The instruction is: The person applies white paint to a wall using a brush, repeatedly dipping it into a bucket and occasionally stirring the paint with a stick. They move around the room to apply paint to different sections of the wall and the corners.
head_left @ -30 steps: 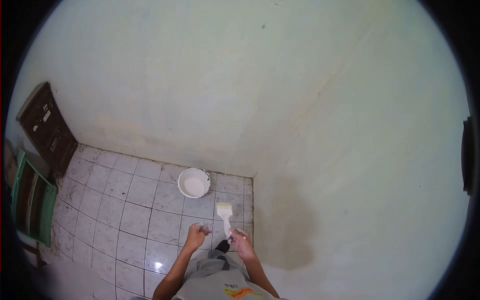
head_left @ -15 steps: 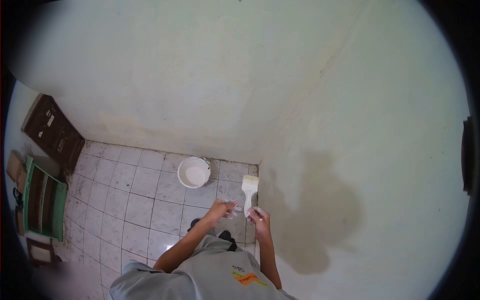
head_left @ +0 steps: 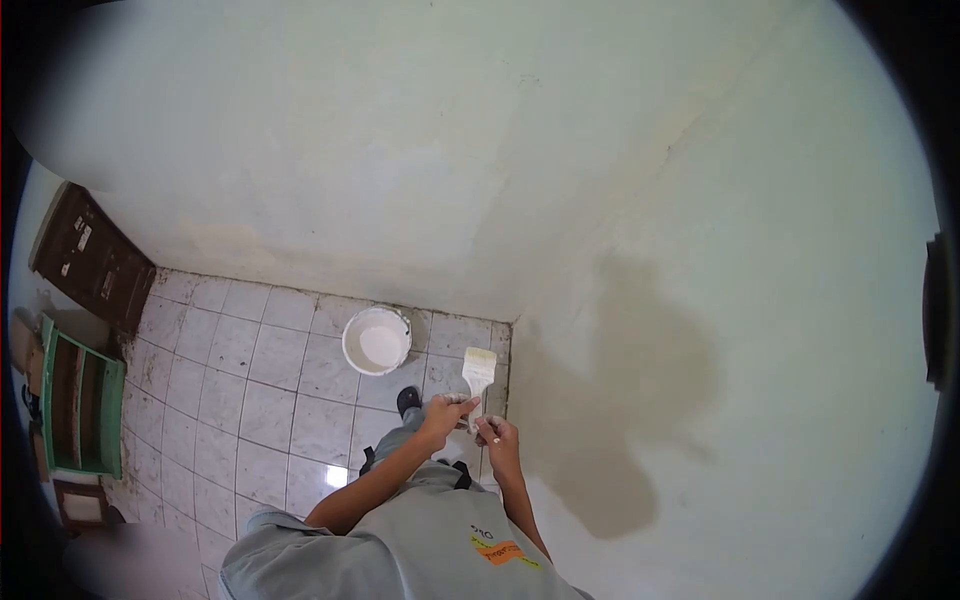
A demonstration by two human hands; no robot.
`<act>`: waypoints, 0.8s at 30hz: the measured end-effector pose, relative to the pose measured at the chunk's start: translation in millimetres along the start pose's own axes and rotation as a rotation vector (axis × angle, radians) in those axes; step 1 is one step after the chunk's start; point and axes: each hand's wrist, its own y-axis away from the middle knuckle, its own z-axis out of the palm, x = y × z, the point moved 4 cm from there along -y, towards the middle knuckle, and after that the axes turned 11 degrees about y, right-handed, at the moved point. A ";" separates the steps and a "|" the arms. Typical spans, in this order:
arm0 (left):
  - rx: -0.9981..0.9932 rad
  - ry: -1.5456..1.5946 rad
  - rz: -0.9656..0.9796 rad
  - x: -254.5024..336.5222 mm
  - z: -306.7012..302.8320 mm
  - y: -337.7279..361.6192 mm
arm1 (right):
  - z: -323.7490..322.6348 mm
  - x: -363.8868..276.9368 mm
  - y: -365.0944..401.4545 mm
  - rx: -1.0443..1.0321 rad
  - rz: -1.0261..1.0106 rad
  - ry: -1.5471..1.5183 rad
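A paintbrush (head_left: 479,368) with a white, paint-smeared handle and pale yellowish bristles points up in front of my body. My left hand (head_left: 445,417) has its thumb and fingers closed at the handle's upper part. Lower down, my right hand (head_left: 500,440) pinches the handle's end. White paint marks the fingers of both hands. Beyond them on the floor stands a white bucket (head_left: 348,346) with white paint (head_left: 383,346) inside and smears on its rim.
Grey-white tiles (head_left: 268,405) cover the floor. Pale greenish walls (head_left: 330,190) meet at a corner ahead, and my shadow falls on the right wall (head_left: 780,400). A green wooden shelf (head_left: 112,415) and a dark brown cabinet (head_left: 95,255) stand at the left.
My left hand has come to the brush handle, from beside it before. The brush and right hand have shifted slightly left. A dark shoe now shows beneath the bucket in view.
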 end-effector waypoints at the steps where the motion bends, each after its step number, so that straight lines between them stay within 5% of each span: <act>1: 0.004 0.009 0.008 12.8 1.5 -10.6 | 0.9 -7.3 -15.3 -0.010 -0.015 0.026; 7: 0.063 0.048 0.223 62.5 -27.0 -97.1 | 24.9 -36.8 -108.6 -0.150 -0.078 0.204; 12: 0.344 -0.118 0.255 86.2 -100.1 -145.2 | 52.6 -41.9 -163.7 -0.408 0.002 0.382; 21: 0.835 0.207 -0.072 -55.0 -308.1 -307.9 | 62.9 61.8 -229.4 -0.502 0.427 0.404; 24: 0.949 -0.052 -0.140 -89.9 -373.2 -373.9 | 56.2 111.8 -250.2 -0.449 0.507 0.429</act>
